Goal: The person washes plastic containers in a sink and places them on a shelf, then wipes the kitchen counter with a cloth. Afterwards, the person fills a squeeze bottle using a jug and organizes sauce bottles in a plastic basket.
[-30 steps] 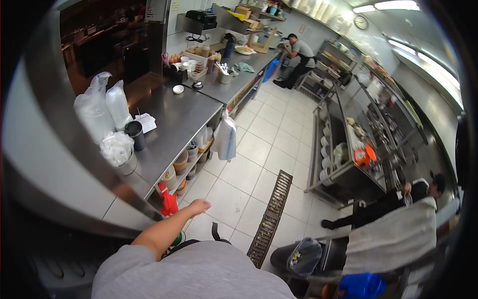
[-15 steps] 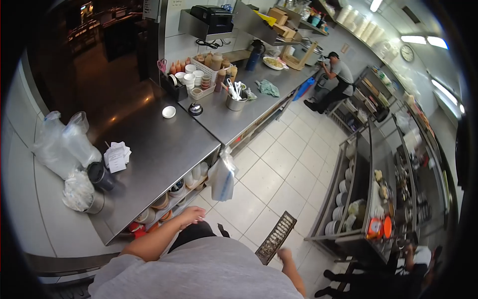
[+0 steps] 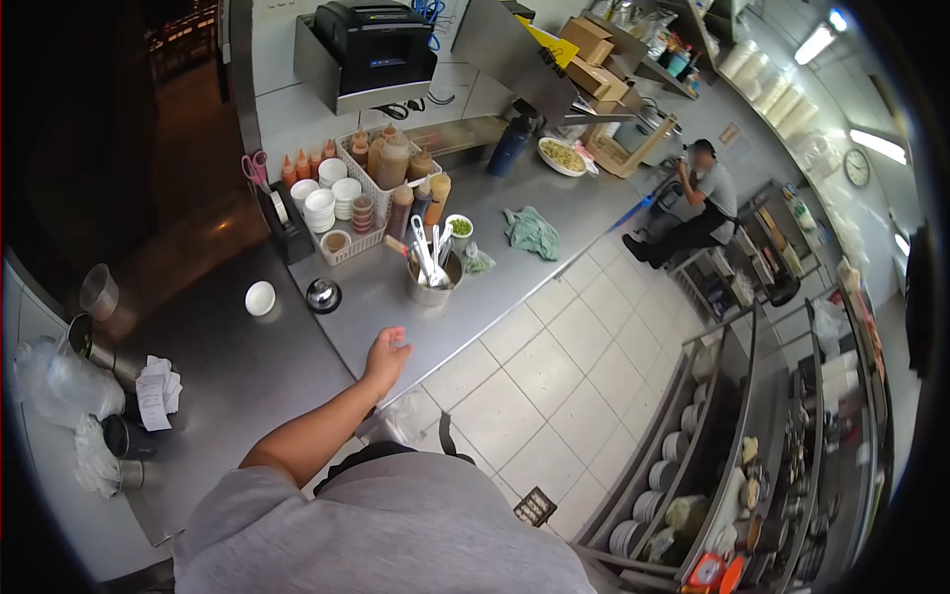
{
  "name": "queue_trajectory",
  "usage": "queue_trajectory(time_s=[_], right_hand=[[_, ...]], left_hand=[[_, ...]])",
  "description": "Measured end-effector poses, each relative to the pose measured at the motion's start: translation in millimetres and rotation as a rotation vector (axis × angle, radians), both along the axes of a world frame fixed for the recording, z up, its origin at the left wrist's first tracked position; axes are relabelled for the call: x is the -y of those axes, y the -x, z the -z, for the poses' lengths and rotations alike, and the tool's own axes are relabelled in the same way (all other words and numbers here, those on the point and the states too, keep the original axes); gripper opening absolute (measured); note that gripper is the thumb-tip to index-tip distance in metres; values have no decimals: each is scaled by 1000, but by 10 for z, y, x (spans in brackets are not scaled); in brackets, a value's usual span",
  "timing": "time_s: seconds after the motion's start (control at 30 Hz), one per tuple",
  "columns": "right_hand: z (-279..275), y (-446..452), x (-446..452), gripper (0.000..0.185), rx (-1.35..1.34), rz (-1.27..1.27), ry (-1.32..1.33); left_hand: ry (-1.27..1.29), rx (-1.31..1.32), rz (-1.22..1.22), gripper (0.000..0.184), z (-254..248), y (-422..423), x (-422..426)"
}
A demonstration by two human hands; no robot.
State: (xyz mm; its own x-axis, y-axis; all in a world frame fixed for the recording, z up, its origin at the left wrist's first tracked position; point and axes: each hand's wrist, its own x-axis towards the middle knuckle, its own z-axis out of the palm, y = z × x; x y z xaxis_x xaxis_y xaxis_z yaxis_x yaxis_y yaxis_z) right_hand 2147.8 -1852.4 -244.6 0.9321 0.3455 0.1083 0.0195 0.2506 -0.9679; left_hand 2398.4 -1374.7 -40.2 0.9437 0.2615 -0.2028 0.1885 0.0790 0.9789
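Note:
My left hand (image 3: 386, 358) reaches out over the front edge of the steel counter (image 3: 356, 315), empty, its fingers loosely bent and apart. Closest to it is a metal container (image 3: 431, 294) holding several white-handled utensils. A call bell (image 3: 323, 295) stands to the left of that container, with a small white bowl (image 3: 260, 298) farther left. Behind the container, a white basket (image 3: 346, 247) carries sauce bottles, stacked white cups and small tubs. A small cup of chopped greens (image 3: 459, 227) and a green cloth (image 3: 531, 234) lie to the right. My right hand is out of view.
Paper slips (image 3: 158, 391) and plastic bags (image 3: 64, 381) are on the left. A floor drain grate (image 3: 535, 507) lies in the tiled floor. Shelves with stacked bowls (image 3: 648, 506) line the right side. A person (image 3: 693, 203) in an apron stands at the far end.
My body has moved forward along the counter. My left hand has gone from beside my body to above the counter edge. My right hand has left the view.

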Motion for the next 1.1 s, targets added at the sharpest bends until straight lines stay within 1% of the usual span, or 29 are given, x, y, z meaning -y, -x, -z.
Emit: queue_trajectory(time_s=[0.03,0.07,0.13,0.2,0.23,0.27,0.33,0.37,0.4,0.43,0.47,0.5,0.53,0.57,0.6,0.63,0.67,0.7,0.73,0.77,0.83,0.87,0.9,0.93,0.97,1.0,1.03,1.07,1.1], right_hand=[[61,117,165,28,-346,-88,631],[6,52,307,28,-675,-171,1272],[-289,-313,551,27,-808,-125,1205],[-446,-783,909,26,-830,-122,1207],[-363,-1038,1148,25,-807,-149,1200],[-312,-1299,1376,25,-763,-142,1220],[-351,-2043,1731,24,-739,-218,1304],[-355,-2539,1862,24,-720,-208,1304],[-370,-3135,1984,23,-674,-162,1295],[-395,-3707,1997,23,-640,-94,1283],[-211,-4437,2135,27,-145,-185,1437],[-362,-5195,1919,30,-68,-44,1463],[-779,-5866,1534,34,80,-69,1511],[-1212,-6383,1071,25,383,-26,1464],[-1716,-6795,572,25,375,-38,1341],[-2491,-6891,-68,25,303,31,1114],[-2850,-7061,-512,28,248,-8,1002],[-2951,-7228,-850,29,278,-70,818],[-3080,-7255,-1228,32,307,-95,711],[-3156,-7246,-1576,35,325,-177,723],[-3341,-7074,-2195,41,402,-294,778],[-3430,-6977,-2479,45,461,-334,828],[-3364,-6980,-2761,49,563,-321,801],[-3256,-6995,-3010,54,658,-313,777],[-3234,-7004,-3223,54,659,-322,784],[-3235,-7016,-3432,54,716,-303,796],[-3209,-7001,-3577,55,774,-284,805],[-3126,-6988,-3685,55,780,-291,805],[-3026,-7013,-3788,52,686,-270,807]], left_hand=[[68,-60,-95,41,-72,-261,50],[66,-56,-115,41,-94,-499,78],[159,-21,-276,39,-84,-919,117],[193,-62,-332,37,-55,-1251,150],[225,-97,-368,34,-59,-1351,160],[184,-102,-420,24,-97,-1423,189],[199,-131,-473,22,-112,-1500,177],[210,-156,-488,20,-123,-1514,183],[171,-163,-516,14,-290,-1519,231],[163,-182,-544,14,-337,-1536,248],[163,-207,-565,14,-356,-1525,235],[163,-229,-588,14,-367,-1492,216],[152,-239,-609,14,-393,-1453,193],[146,-245,-637,14,-387,-1405,160],[125,-244,-661,14,-376,-1345,115],[106,-241,-683,14,-362,-1300,74],[105,-242,-707,14,-352,-1238,20],[93,-263,-726,16,-335,-1163,-33],[78,-286,-742,18,-330,-1099,-80],[69,-284,-754,18,-380,-1038,-103],[-55,-422,-810,26,-600,-926,-119],[-278,-505,-863,29,-655,-868,-172],[-274,-492,-867,29,-777,-885,-217],[-541,-310,-960,29,-923,-853,-219],[-805,-128,-1038,29,-1030,-798,-197],[-798,-139,-1043,29,-1133,-815,-136],[-745,16,-989,29,-1255,-932,-28],[-693,175,-933,29,-1338,-1076,65],[-692,179,-940,29,-1363,-1204,175]])
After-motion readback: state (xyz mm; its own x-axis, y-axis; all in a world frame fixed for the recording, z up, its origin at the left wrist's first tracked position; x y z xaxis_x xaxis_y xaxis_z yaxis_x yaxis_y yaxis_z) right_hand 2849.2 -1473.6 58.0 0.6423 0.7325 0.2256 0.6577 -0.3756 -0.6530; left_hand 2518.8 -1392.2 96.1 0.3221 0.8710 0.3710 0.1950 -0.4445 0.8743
